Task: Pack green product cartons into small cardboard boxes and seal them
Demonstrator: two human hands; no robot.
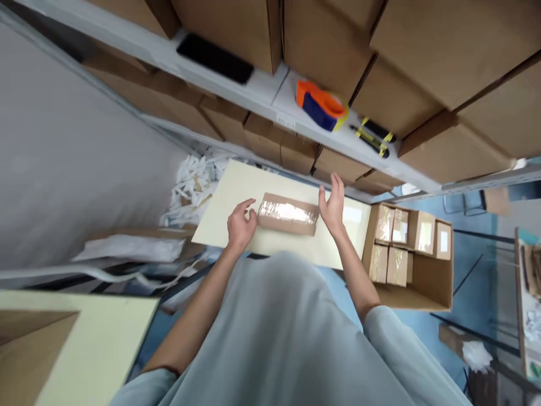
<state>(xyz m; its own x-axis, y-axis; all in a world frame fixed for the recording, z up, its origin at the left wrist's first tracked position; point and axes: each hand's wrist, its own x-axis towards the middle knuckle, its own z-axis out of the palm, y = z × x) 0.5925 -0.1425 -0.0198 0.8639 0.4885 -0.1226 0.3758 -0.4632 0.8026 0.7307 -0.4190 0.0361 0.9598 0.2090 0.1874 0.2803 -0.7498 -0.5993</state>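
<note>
A small brown cardboard box (288, 214), its top sealed with shiny clear tape, lies on a pale yellow board (236, 192). My left hand (240, 224) rests at the box's left end, fingers curled against its edge. At the right end my right hand (333, 206) stands edge-on, fingers stretched upward, palm against the box's side. Neither hand has lifted the box.
An open carton (426, 282) with several taped small boxes sits right of the board. A shelf (270, 93) above carries an orange-blue tape dispenser (321, 105), a utility knife (372, 137) and a black phone (214, 58). Shredded paper (192, 183) lies to the left.
</note>
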